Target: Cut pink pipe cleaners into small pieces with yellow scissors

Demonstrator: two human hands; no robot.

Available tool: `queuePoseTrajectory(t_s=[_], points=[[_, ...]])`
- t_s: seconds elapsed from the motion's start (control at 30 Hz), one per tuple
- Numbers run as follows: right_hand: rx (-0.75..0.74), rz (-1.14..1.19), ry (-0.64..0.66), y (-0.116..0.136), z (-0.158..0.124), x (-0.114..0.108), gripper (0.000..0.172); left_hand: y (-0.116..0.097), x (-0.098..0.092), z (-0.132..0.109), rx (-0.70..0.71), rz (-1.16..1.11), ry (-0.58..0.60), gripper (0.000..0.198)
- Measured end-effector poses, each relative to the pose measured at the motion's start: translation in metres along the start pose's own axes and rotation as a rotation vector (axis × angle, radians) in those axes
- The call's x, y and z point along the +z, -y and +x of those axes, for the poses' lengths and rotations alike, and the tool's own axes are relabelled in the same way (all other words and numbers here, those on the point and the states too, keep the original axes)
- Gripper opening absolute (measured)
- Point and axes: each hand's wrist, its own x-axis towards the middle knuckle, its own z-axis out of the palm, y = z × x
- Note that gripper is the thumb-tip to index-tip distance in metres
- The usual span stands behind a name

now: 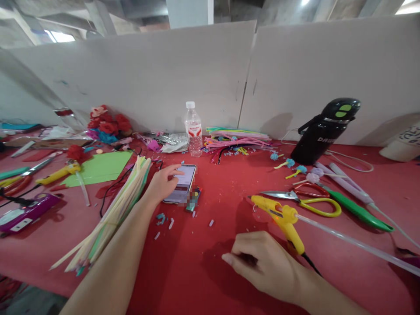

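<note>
My left hand (163,183) reaches over a smartphone (184,180) lying face up with its screen lit. Its fingers are stretched out over the screen, and one fingertip is at the glass. My right hand (264,262) rests on the red tabletop (183,267), fingers curled in, with nothing visible in it. Just beyond that hand lies a yellow hot glue gun (278,216) with a long clear glue stick in its back. Partly blurred, a small packet (193,202) sits at the phone's lower right edge. A bundle of pale pipe cleaners (114,218) lies beside my left forearm.
Scissors (305,199), a green-handled tool (361,212) and small pompom flowers (300,169) lie at right. A black flask (323,131) and a water bottle (194,131) stand behind. At left are another glue gun (59,173), a purple power strip (29,212) and green paper (101,168).
</note>
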Motion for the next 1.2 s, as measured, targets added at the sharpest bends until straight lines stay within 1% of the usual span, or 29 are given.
queuePoseTrajectory(t_s=[0.23,0.37,0.4,0.47,0.53,0.57,0.73,0.93,1.03,1.2], points=[[-0.008,0.002,-0.009,0.0,-0.001,0.001,0.035,0.005,0.005,0.001,0.022,-0.013,0.002,0.058],[-0.001,0.004,-0.008,0.001,0.0,0.0,0.036,0.007,0.004,0.001,0.076,-0.004,-0.054,0.061],[0.001,0.004,-0.008,0.0,0.001,0.0,0.036,0.008,0.003,0.002,0.088,0.017,-0.076,0.059],[0.003,0.003,-0.005,0.0,0.002,0.0,0.036,0.011,0.002,0.002,0.112,0.092,-0.104,0.047],[0.004,0.0,0.0,0.0,0.002,0.0,0.036,0.013,0.001,0.003,0.128,0.192,-0.085,0.035],[0.004,-0.001,0.004,0.0,0.002,0.0,0.037,0.015,0.001,0.002,0.127,0.239,-0.065,0.032],[0.009,0.001,0.006,0.0,0.0,-0.001,0.036,0.018,0.006,0.001,0.082,0.352,-0.003,0.04],[-0.001,0.003,0.005,0.001,0.0,0.0,0.036,0.018,0.013,0.003,0.004,0.35,0.032,0.047],[-0.002,0.005,0.008,0.0,0.001,0.0,0.036,0.016,0.012,0.004,-0.026,0.325,0.028,0.048],[-0.004,-0.008,0.007,0.0,0.0,0.0,0.037,0.012,0.004,0.003,0.025,0.304,-0.005,0.044]])
